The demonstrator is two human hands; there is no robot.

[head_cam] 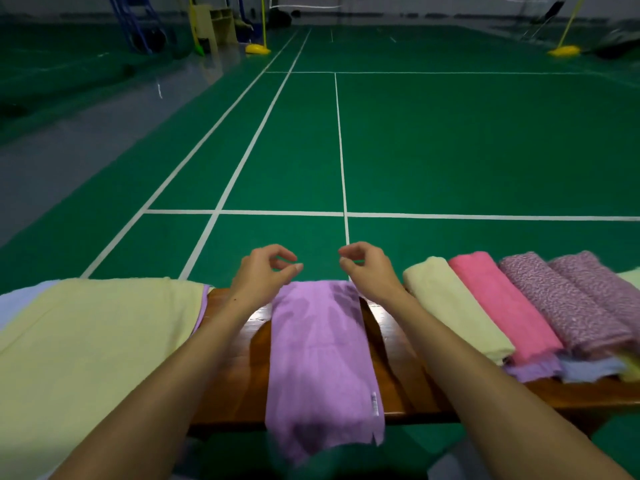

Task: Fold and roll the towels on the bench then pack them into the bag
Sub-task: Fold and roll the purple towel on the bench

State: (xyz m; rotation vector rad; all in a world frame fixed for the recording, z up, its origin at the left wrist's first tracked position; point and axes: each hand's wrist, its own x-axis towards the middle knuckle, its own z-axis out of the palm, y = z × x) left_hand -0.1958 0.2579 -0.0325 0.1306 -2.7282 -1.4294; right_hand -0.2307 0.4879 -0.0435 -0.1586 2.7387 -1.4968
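Note:
A purple towel (pixel 320 358), folded into a long strip, lies across the wooden bench (pixel 408 386) with its near end hanging over the front edge. My left hand (pixel 265 270) and my right hand (pixel 369 266) hover just above the strip's far end, fingers loosely curled, holding nothing. To the right lie rolled towels side by side: a pale yellow one (pixel 453 308), a pink one (pixel 502 304) and two speckled mauve ones (pixel 568 303). No bag is in view.
A large pale yellow towel (pixel 86 348) lies spread over a stack at the left of the bench. Flat purple and blue towels (pixel 571 370) lie under the rolls at the right. Beyond the bench stretches a green court floor (pixel 450 150).

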